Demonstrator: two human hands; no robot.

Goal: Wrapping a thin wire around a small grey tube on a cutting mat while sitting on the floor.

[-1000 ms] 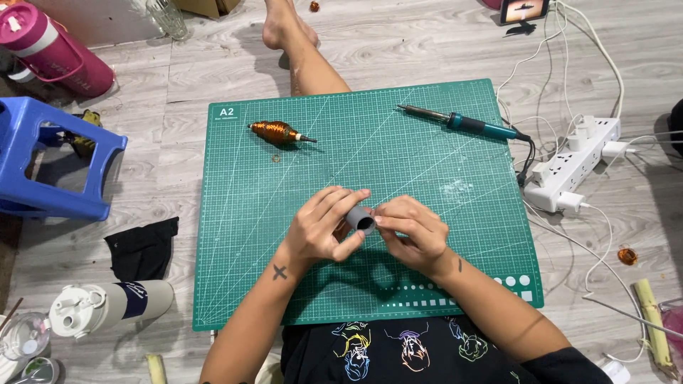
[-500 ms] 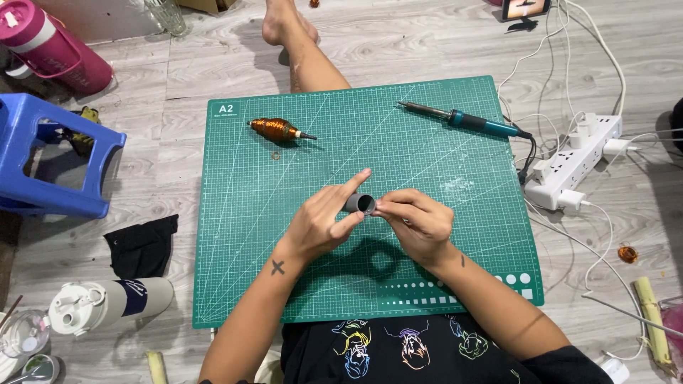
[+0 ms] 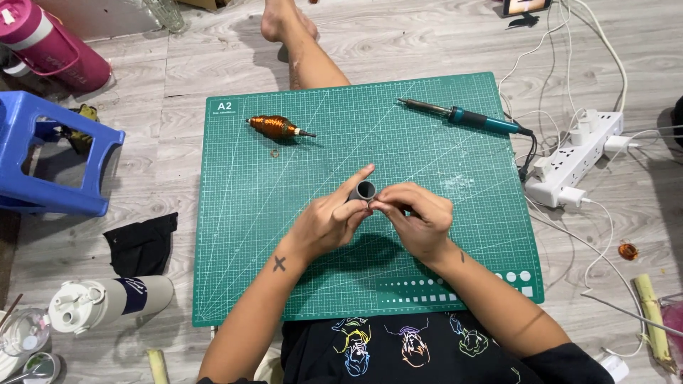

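Two hands pinch a small grey tube above a green cutting mat on a wooden floor.

The green cutting mat (image 3: 249,235) fills the middle of the scene. To its left stands a blue plastic stool (image 3: 53,160), with a pink bottle (image 3: 53,46) at the far left corner and a white bottle (image 3: 107,302) lying at the near left. A white power strip (image 3: 576,160) sits just off the mat's right edge. On the far part of the mat lie a teal-handled soldering iron (image 3: 466,117) and a copper-wound coil (image 3: 274,126). The left hand (image 3: 327,222) and right hand (image 3: 420,217) meet over the mat's centre, fingertips closed together on the small grey tube (image 3: 364,190), its open end facing up.
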